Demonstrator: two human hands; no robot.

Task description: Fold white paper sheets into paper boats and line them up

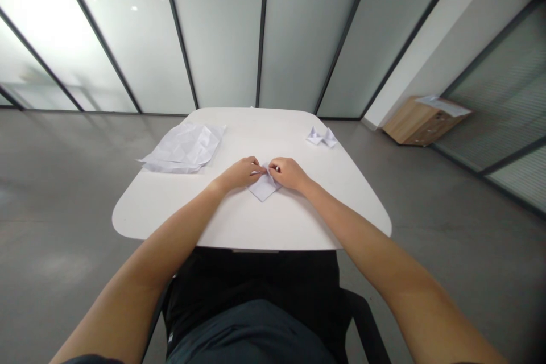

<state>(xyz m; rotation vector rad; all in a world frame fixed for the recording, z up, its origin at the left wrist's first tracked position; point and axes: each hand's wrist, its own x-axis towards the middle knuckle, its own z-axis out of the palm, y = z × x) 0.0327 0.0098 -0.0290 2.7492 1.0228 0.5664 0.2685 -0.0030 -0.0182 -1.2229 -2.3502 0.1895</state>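
Observation:
A small folded sheet of white paper (263,187) lies on the white table in front of me, one corner pointing toward me. My left hand (243,173) has its fingers closed on the paper's far left side. On the far right side, my right hand (288,173) pinches the same paper between thumb and fingers. The fingertips of both hands nearly meet at the top and cover part of the folds there.
The table (256,227) has rounded corners. Loose, creased white sheets (183,148) lie at its left back, slightly over the edge. Two small folded paper shapes (322,137) stand at the right back. A wooden cabinet (424,119) is on the floor beyond, at right.

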